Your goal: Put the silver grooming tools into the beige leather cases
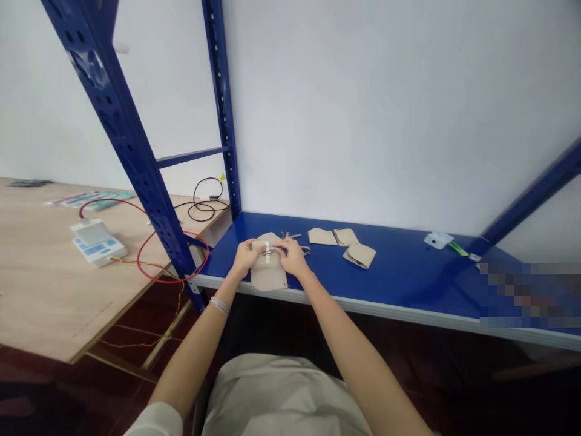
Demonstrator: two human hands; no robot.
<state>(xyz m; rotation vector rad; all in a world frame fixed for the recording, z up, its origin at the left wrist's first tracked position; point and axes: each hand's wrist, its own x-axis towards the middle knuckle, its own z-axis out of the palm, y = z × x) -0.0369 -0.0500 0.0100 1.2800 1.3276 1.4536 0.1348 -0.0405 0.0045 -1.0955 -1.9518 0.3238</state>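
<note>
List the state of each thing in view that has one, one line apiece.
Beige pouch between the hands: unfolded
Left hand: fingers on that pouch
Right hand: fingers on that pouch
Back-left pouch: folded
Back-right pouch: folded
Front-right pouch: folded, edge gaping
White device: upper panel raised; power unclear
Red cable: looped
Black cable: coiled

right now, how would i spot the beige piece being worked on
Find the blue shelf below the white wall, then look near its left end. There, the left hand and right hand meet over a beige piece. Unlike the three beige neighbours to its right, it has both hands on it.
</note>
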